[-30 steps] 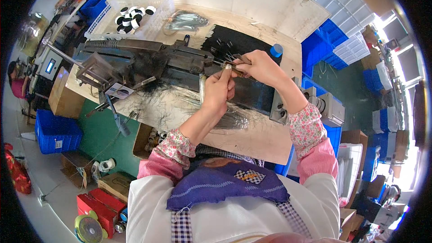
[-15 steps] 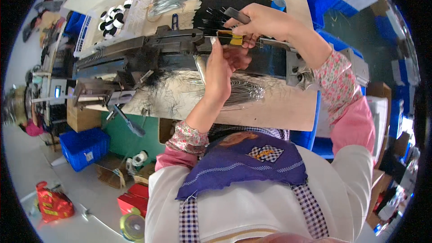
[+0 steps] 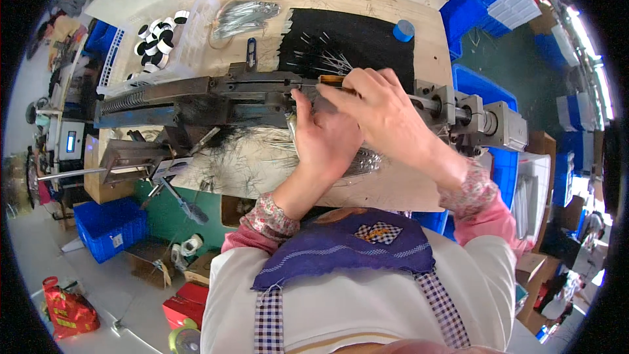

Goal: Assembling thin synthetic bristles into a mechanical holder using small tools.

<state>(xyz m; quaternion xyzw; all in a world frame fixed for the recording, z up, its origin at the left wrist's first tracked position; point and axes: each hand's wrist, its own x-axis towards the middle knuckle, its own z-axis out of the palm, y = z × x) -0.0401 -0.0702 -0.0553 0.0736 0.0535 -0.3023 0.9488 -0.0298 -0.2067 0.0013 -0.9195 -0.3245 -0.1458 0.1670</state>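
Note:
Both of my hands meet over the middle of a long dark metal machine on the wooden bench. My left hand has its thumb raised against the machine's edge, its other fingers hidden behind my right hand. With bent, closed fingers, my right hand reaches over from the right; what it grips is hidden. A yellow block shows just beyond the fingertips. Thin metal wires lie on a black cloth behind the hands. Partly under my hands is a bundle of silvery wires on the near bench.
A clear plastic basket holds black-and-white round pieces. Looped wires, a dark blue clip-shaped tool and a blue round container lie at the back. Dark bristles litter the bench. A lever juts over the bench's front edge.
My right hand has come down and nearer, now overlapping my left hand. The dark handle seen by its fingers before is out of sight. The view has shifted slightly.

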